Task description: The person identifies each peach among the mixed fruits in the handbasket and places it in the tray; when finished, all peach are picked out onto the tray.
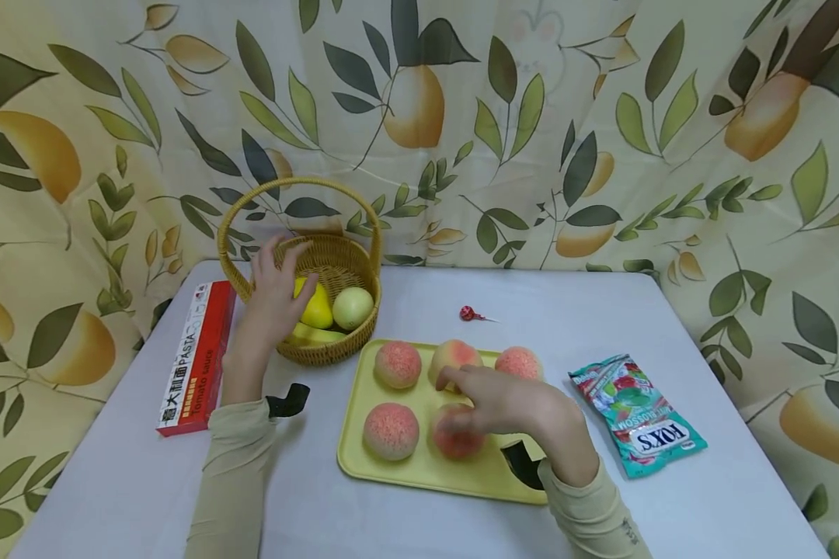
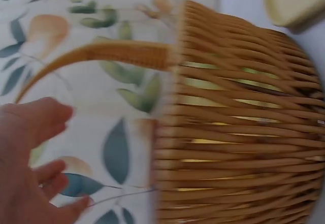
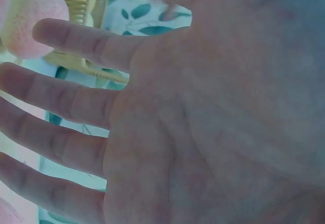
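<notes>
My left hand (image 1: pixel 274 299) hovers over the left side of a wicker basket (image 1: pixel 328 355), fingers spread and holding nothing. Inside the basket lie a yellow pear (image 1: pixel 318 309), a round pale green fruit (image 1: pixel 353 308) and what looks like a banana (image 1: pixel 315 335). In the left wrist view, the same hand is beside the arched handle (image 2: pixel 127 51); I cannot tell if they touch. Over a yellow tray (image 1: pixel 353 458) my right hand (image 1: pixel 513 400) reaches above several pink peaches (image 1: pixel 391 431), partly hiding some. The right wrist view shows its fingers (image 3: pixel 61 97) extended, the palm bare.
A red pasta box (image 1: pixel 199 357) lies at the table's left, beside the basket. Behind the tray is a red-wrapped lollipop (image 1: pixel 468 313). A teal candy bag (image 1: pixel 636 415) lies right of the tray. A patterned cloth (image 1: pixel 419 186) hangs along the table's back edge.
</notes>
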`<action>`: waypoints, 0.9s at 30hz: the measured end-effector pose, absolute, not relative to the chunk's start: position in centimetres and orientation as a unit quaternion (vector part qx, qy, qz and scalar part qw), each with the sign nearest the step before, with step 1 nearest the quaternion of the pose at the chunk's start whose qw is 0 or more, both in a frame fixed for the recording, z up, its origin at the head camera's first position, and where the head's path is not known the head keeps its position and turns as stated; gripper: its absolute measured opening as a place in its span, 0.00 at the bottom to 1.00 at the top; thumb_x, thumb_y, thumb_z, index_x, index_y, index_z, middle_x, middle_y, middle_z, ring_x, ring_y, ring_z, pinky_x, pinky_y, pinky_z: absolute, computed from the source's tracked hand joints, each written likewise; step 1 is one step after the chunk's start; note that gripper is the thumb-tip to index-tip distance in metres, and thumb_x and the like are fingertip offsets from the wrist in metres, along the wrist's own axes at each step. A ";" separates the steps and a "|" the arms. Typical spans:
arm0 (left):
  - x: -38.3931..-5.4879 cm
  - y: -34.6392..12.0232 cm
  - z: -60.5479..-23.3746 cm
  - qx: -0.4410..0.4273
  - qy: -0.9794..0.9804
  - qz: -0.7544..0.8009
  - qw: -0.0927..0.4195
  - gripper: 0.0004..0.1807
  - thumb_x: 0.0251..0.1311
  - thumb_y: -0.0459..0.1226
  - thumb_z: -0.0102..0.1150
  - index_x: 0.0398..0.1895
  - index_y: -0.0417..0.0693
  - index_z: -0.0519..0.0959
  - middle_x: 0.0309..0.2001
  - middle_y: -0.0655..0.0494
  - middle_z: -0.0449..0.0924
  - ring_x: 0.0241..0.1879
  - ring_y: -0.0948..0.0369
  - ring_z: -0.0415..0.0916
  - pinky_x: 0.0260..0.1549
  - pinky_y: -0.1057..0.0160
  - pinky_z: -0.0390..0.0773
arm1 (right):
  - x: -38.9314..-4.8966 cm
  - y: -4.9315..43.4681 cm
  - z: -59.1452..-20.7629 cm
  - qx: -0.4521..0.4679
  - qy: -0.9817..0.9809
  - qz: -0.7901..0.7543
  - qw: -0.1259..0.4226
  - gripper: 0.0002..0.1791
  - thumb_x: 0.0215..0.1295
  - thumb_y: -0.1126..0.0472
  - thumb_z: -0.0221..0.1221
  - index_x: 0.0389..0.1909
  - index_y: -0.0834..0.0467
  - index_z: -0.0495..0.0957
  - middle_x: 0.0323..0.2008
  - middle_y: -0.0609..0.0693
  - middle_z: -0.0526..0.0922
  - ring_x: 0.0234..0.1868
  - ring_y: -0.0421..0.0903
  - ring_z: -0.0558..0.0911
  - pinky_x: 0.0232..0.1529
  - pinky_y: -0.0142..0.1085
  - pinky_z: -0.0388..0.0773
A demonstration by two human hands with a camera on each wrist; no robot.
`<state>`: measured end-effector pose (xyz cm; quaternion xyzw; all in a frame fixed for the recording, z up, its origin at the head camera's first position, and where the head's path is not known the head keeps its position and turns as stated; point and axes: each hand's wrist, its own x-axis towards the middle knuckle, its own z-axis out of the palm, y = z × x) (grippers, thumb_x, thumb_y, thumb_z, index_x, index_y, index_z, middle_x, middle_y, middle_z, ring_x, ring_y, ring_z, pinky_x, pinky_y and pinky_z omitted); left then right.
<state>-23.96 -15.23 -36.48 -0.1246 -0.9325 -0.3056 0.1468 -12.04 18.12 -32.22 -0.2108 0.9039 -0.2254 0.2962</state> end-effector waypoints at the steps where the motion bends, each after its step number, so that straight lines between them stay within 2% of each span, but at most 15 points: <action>1: -24.2 -15.2 -36.9 -0.125 -0.940 -0.294 0.117 0.29 0.77 0.44 0.49 0.78 0.52 0.61 0.81 0.41 0.39 0.79 0.40 0.38 0.66 0.29 0.68 | -12.0 18.2 -32.1 -0.213 0.903 -0.228 0.296 0.25 0.70 0.48 0.64 0.63 0.53 0.75 0.54 0.50 0.84 0.49 0.43 0.79 0.60 0.45 0.78; 4: -24.4 -15.4 -37.8 -0.114 -0.952 -0.281 0.049 0.29 0.78 0.44 0.49 0.78 0.52 0.60 0.82 0.40 0.36 0.81 0.39 0.34 0.68 0.27 0.64 | -12.0 18.6 -31.7 -0.205 0.903 -0.234 0.297 0.28 0.70 0.45 0.63 0.65 0.54 0.73 0.59 0.52 0.82 0.54 0.45 0.80 0.62 0.47 0.78; 7: -24.5 -15.9 -38.2 -0.106 -0.954 -0.280 0.020 0.29 0.78 0.44 0.48 0.79 0.52 0.60 0.83 0.39 0.38 0.81 0.38 0.34 0.70 0.26 0.60 | -11.9 19.1 -31.1 -0.189 0.907 -0.239 0.292 0.29 0.70 0.44 0.63 0.65 0.54 0.73 0.62 0.53 0.80 0.56 0.47 0.80 0.61 0.49 0.78; 15: -24.4 -17.4 -38.3 -0.097 -0.956 -0.277 -0.013 0.29 0.79 0.45 0.46 0.79 0.52 0.60 0.83 0.39 0.41 0.81 0.36 0.41 0.72 0.26 0.56 | -12.1 20.0 -30.0 -0.189 0.919 -0.228 0.259 0.28 0.69 0.43 0.63 0.62 0.54 0.73 0.57 0.56 0.81 0.57 0.51 0.80 0.54 0.47 0.81; 18: -24.1 -17.9 -38.0 -0.099 -0.955 -0.278 -0.024 0.29 0.79 0.46 0.45 0.79 0.52 0.59 0.83 0.38 0.41 0.80 0.34 0.42 0.72 0.26 0.55 | -12.3 19.9 -30.1 -0.206 0.919 -0.232 0.244 0.26 0.71 0.45 0.62 0.61 0.56 0.74 0.55 0.56 0.82 0.55 0.51 0.80 0.52 0.46 0.81; 24: -23.6 -17.3 -36.8 -0.114 -0.951 -0.288 -0.010 0.29 0.80 0.47 0.43 0.79 0.51 0.60 0.82 0.41 0.46 0.81 0.38 0.46 0.75 0.30 0.55 | -13.4 19.9 -30.1 -0.225 0.932 -0.237 0.158 0.22 0.77 0.46 0.55 0.61 0.56 0.76 0.62 0.57 0.81 0.62 0.55 0.80 0.63 0.54 0.79; 27: -23.6 -16.5 -36.1 -0.124 -0.949 -0.288 -0.006 0.29 0.80 0.48 0.43 0.78 0.50 0.61 0.81 0.42 0.51 0.81 0.40 0.49 0.77 0.33 0.55 | -13.6 20.2 -29.9 -0.222 0.938 -0.227 0.141 0.22 0.77 0.46 0.54 0.61 0.56 0.76 0.62 0.58 0.80 0.62 0.55 0.80 0.63 0.55 0.79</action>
